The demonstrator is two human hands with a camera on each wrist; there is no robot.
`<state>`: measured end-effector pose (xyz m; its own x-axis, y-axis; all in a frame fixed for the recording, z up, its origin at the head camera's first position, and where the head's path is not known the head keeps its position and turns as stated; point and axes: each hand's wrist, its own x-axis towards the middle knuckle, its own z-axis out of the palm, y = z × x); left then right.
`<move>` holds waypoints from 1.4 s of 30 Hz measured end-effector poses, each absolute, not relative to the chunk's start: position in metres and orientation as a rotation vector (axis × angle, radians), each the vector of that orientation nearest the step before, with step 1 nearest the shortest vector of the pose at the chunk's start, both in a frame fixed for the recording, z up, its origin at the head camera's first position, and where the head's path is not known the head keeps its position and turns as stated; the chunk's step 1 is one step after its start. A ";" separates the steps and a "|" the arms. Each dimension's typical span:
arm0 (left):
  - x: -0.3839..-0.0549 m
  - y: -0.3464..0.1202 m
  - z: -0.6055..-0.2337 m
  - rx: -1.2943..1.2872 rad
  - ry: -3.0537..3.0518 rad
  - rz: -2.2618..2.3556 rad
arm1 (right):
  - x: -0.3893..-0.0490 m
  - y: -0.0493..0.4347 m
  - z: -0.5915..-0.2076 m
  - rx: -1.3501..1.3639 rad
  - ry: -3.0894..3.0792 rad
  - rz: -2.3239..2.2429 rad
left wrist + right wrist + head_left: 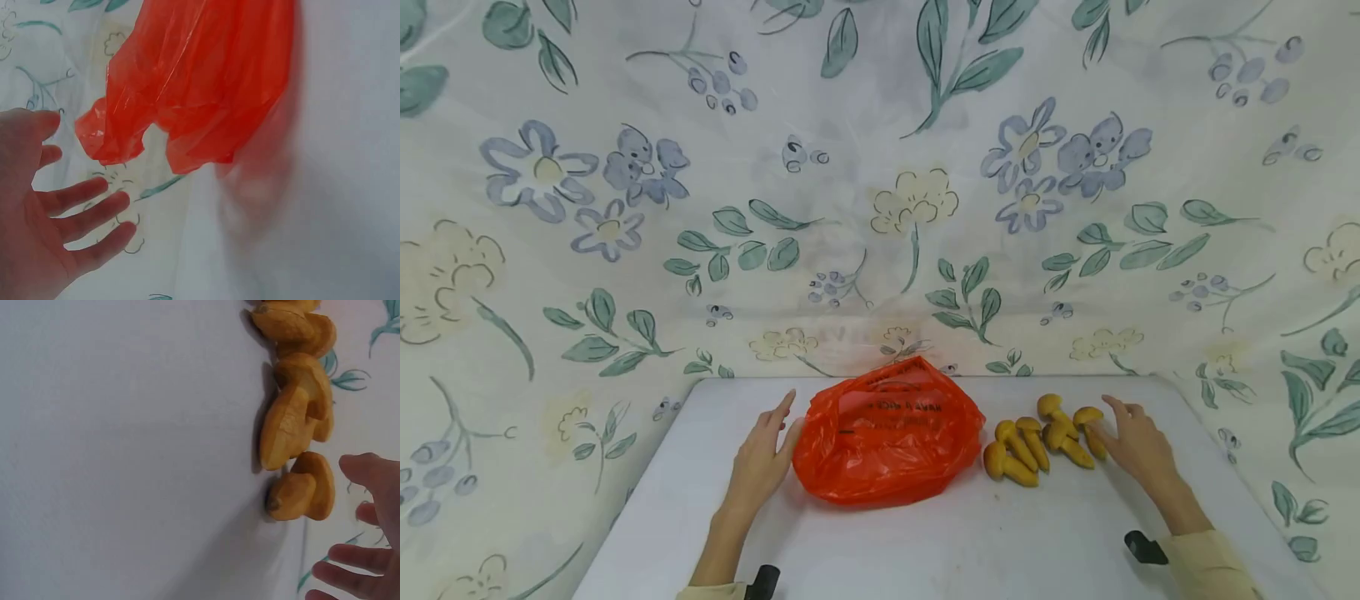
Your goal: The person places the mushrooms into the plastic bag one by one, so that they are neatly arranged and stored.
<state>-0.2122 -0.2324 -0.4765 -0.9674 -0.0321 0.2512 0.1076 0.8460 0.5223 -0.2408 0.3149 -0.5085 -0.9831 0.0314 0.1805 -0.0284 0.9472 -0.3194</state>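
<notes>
Flanking a red bag [887, 442] and yellow mushrooms [1056, 436], left grip [760, 462] and right grip [1141, 443] both spread

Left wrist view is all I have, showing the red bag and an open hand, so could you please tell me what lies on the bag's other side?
Observer: A cluster of yellow-brown mushrooms lies to the right of the red bag.
Operator: Thank you; is the right hand touching any of them?
Observer: No, the right wrist view shows a gap between its fingers and the nearest mushroom.
Operator: And does the bag carry any printing, please?
Observer: Yes, the head view shows dark lettering on it.
</notes>
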 end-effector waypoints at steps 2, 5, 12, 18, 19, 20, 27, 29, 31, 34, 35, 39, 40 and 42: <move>-0.213 -0.230 -0.477 -0.068 -2.753 -0.858 | -0.241 0.314 -0.509 -0.007 -2.941 0.505; -0.213 -0.228 -0.478 -0.086 -2.739 -0.911 | -0.241 0.312 -0.512 -0.012 -2.970 0.545; -0.209 -0.226 -0.486 -0.153 -2.725 -1.059 | -0.238 0.308 -0.521 -0.017 -3.023 0.616; -0.211 -0.226 -0.492 -0.226 -2.674 -1.089 | -0.239 0.309 -0.524 0.046 -2.949 0.637; -0.212 -0.225 -0.492 -0.242 -2.661 -1.098 | -0.240 0.310 -0.524 0.056 -2.934 0.638; -0.213 -0.225 -0.492 -0.254 -2.649 -1.114 | -0.241 0.310 -0.524 0.065 -2.919 0.642; -0.216 -0.224 -0.499 -0.271 -2.545 -1.208 | -0.245 0.312 -0.524 0.091 -2.891 0.672; -0.216 -0.224 -0.501 -0.256 -2.532 -1.236 | -0.245 0.312 -0.525 0.086 -2.894 0.692; -0.216 -0.222 -0.503 -0.246 -2.527 -1.262 | -0.243 0.313 -0.526 0.072 -2.898 0.708; -0.217 -0.220 -0.503 -0.233 -2.533 -1.311 | -0.243 0.313 -0.527 0.057 -2.904 0.740; -0.217 -0.219 -0.503 -0.231 -2.532 -1.321 | -0.243 0.313 -0.527 0.052 -2.906 0.747; -0.215 -0.216 -0.501 -0.228 -2.540 -1.338 | -0.241 0.312 -0.527 0.040 -2.902 0.789; -0.215 -0.215 -0.500 -0.223 -2.540 -1.339 | -0.241 0.312 -0.527 0.039 -2.902 0.796; -0.214 -0.214 -0.500 -0.222 -2.539 -1.339 | -0.241 0.312 -0.527 0.037 -2.900 0.809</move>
<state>-0.2136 -0.2143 -0.4998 -0.9541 0.0127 0.2991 0.2541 0.5630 0.7865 -0.2407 0.3116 -0.5275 -0.9912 0.0113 0.1317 -0.0585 0.8561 -0.5135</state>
